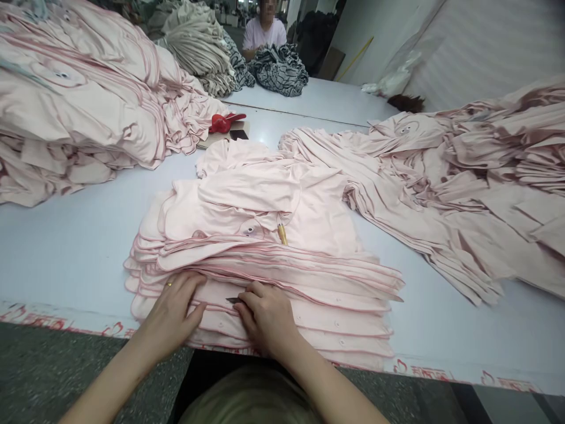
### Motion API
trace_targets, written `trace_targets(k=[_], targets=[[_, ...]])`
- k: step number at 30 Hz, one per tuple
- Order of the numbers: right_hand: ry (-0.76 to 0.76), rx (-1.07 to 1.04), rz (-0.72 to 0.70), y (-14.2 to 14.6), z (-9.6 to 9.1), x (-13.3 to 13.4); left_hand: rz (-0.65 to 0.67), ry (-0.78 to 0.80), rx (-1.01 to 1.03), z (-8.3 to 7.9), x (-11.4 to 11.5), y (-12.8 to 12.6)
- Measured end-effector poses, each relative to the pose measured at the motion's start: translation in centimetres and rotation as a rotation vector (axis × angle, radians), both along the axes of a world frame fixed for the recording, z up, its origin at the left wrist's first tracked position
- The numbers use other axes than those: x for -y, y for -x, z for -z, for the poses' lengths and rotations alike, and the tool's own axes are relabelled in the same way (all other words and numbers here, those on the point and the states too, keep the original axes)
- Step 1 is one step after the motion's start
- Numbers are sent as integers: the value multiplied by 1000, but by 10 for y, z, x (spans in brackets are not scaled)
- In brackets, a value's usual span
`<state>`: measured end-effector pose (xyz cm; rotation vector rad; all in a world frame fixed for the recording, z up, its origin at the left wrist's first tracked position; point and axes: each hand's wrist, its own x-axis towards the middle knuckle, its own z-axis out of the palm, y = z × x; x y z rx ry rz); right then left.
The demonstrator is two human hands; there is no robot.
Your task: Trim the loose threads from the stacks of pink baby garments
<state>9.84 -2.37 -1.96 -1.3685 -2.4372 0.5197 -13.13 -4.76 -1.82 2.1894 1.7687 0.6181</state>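
**Dark pointed tool between two hands on pink garments**

I saw the dark pointed tool gripped in the right hand, its fingers closed around it; its visible tip pointed left, across a short gap to the left hand, roughly along the garments' trimmed edges. The left fingers lay loosely open on the cloth, thumb apart. The garments were stacked at the near edge of the table. Beyond the right hand, a yellow handle lay on the upper cloth. I made out no container near the hands.
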Motion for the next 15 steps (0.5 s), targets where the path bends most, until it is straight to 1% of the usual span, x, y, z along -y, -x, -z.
trace_targets(k=[3,6,11,15], targets=[[-19,-43,32,5,4,0,-58,-80,-34,0,4,16],[-40,-85,32,21,5,-2,-77,-142,-55,3,8,27],[-36,-34,-17,57,0,-7,-79,-214,-121,12,6,25],[-54,16,-42,72,0,-7,-61,-209,-140,13,1,25]])
